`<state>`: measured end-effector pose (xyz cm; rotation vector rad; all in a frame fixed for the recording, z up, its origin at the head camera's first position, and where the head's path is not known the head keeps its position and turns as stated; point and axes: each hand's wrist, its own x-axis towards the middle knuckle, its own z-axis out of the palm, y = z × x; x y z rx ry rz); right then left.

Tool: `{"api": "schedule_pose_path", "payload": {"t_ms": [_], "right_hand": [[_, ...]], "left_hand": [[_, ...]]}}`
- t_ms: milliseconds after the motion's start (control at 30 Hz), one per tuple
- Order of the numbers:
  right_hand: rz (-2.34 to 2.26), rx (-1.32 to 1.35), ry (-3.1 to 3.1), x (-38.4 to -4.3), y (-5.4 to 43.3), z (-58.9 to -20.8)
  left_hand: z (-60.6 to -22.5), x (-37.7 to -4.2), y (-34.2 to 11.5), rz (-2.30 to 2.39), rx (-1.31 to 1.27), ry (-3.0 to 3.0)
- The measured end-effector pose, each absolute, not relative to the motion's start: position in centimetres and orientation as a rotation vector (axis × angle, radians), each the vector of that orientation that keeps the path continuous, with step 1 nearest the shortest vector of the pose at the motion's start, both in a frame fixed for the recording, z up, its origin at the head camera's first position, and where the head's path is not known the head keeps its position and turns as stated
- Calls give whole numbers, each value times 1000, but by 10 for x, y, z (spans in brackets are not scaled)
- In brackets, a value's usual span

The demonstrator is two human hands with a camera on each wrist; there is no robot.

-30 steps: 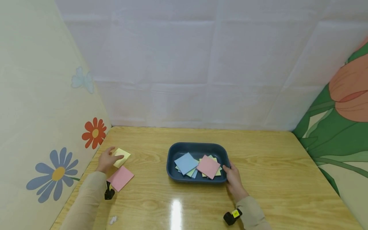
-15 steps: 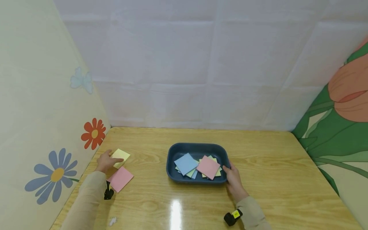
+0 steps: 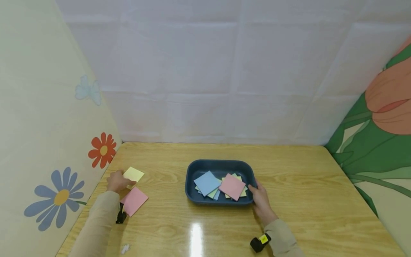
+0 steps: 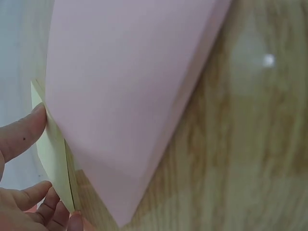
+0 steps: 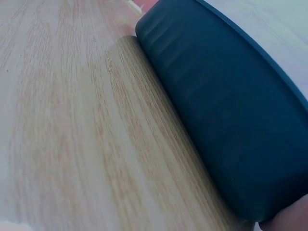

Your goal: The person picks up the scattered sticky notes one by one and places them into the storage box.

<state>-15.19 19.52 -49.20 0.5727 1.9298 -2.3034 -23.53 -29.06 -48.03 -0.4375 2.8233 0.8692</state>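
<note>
My left hand (image 3: 117,181) is at the left side of the table, its thumb and fingers pinching opposite edges of a yellow pad of sticky notes (image 3: 134,174). The left wrist view shows the thumb at one edge of this yellow pad (image 4: 54,156) and curled fingertips at its lower corner. A pink sticky-note pad (image 3: 135,201) lies just nearer, under the left wrist camera. At centre right, my right hand (image 3: 261,200) grips the right end of a dark blue tray (image 3: 199,167), thumb over the rim. Inside are a blue pad (image 3: 207,183) and a pink pad (image 3: 232,186) on top of several others.
The wooden table (image 3: 167,228) runs back to a white cloth (image 3: 179,71). Flower-printed cloths stand at the left (image 3: 32,135) and right. A small white scrap (image 3: 125,248) lies near the front left.
My left hand has lowered slightly and closed its thumb and fingers in on the yellow pad. The right hand and the tray stay put.
</note>
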Motion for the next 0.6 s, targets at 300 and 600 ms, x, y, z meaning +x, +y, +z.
{"api": "schedule_pose_path", "payload": {"t_ms": [300, 600], "right_hand": [[-2311, 589, 1901, -151, 194, -492], [-2316, 577, 1889, -151, 195, -492]], "left_hand": [[-477, -236, -290, 852, -485, 2797], [-480, -236, -288, 832, -483, 2832]]}}
